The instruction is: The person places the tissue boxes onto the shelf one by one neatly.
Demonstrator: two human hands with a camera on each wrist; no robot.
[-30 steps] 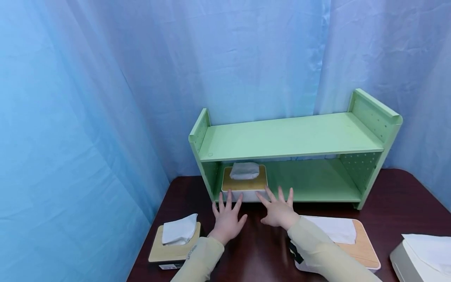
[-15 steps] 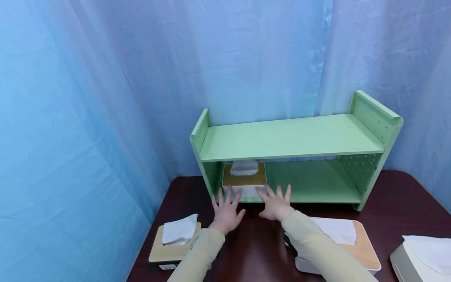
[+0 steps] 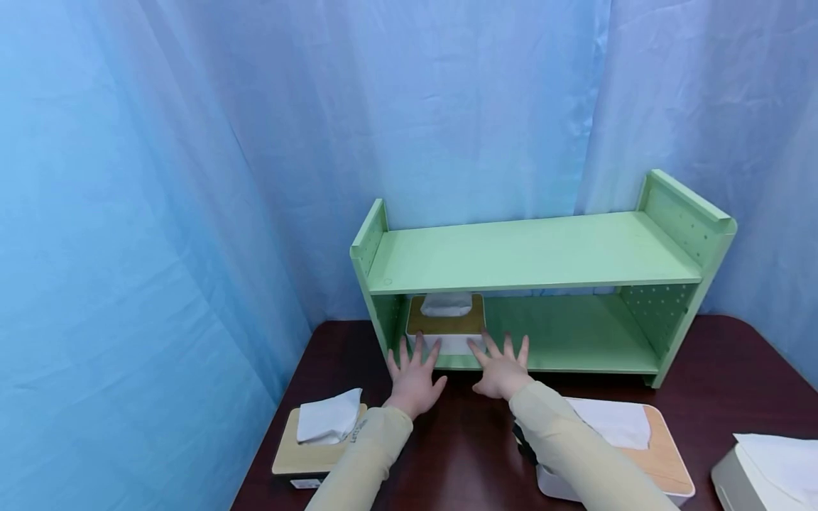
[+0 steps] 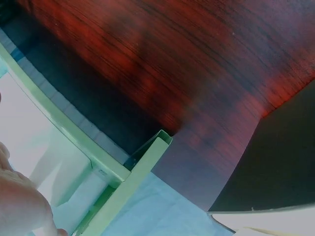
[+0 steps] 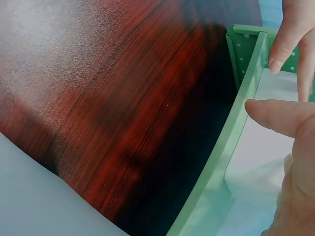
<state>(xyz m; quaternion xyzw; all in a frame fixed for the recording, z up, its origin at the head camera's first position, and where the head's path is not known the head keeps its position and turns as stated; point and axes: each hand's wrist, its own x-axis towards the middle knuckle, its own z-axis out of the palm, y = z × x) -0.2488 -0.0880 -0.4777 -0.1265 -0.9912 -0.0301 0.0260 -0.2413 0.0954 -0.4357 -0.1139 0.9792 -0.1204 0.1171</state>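
Note:
A white tissue box with a wooden lid (image 3: pixel 445 325) sits at the left end of the lower level of a green shelf (image 3: pixel 530 250). A tissue sticks up from its lid under the upper board. Both hands have straight, spread fingers whose tips press against the box's white front. My left hand (image 3: pixel 414 370) is at the box's left part and my right hand (image 3: pixel 501 365) at its right part. In the right wrist view, my fingers (image 5: pixel 281 115) reach over the green shelf edge (image 5: pixel 235 132) onto the white box front (image 5: pixel 253 164). The left wrist view shows the shelf's corner (image 4: pixel 125 179).
The shelf stands at the back of a dark wooden table (image 3: pixel 473 454) against blue curtains. A second wooden-lidded tissue box (image 3: pixel 316 441) lies at the near left, a third (image 3: pixel 623 443) under my right forearm, and a white box (image 3: pixel 767 472) at the far right.
Both hands have moved forward, and the tissue box has slid deeper onto the lower shelf, so more of it now lies under the upper board.

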